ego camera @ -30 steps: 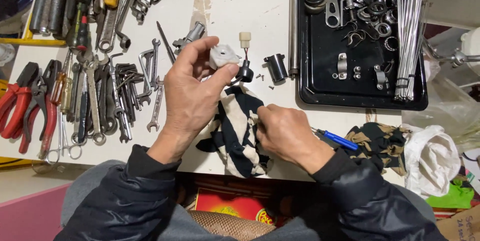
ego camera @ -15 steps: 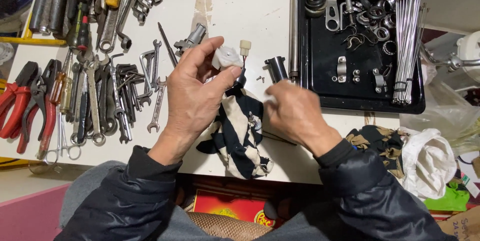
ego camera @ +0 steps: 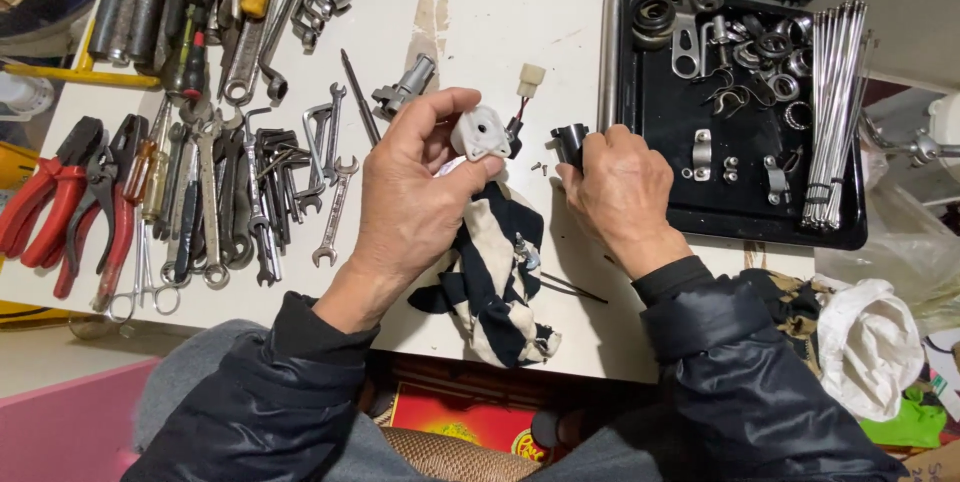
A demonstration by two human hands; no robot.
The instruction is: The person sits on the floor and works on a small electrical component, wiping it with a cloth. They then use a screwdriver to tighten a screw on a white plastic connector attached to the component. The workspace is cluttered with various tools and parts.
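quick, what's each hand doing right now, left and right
Left hand: closed, holding a small grey part and a striped rag.
Right hand: closed on a small black cylinder.

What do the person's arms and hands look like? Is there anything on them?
Both hands are bare: no gloves, rings or watch show. The left hand and right hand come out of long, dark, slightly shiny jacket sleeves. The left sleeve and right sleeve are puffy, wrinkled and end snugly at the wrists.

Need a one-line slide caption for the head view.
Left hand holds a small white plastic housing over a striped rag; right hand grips a black cylindrical part.
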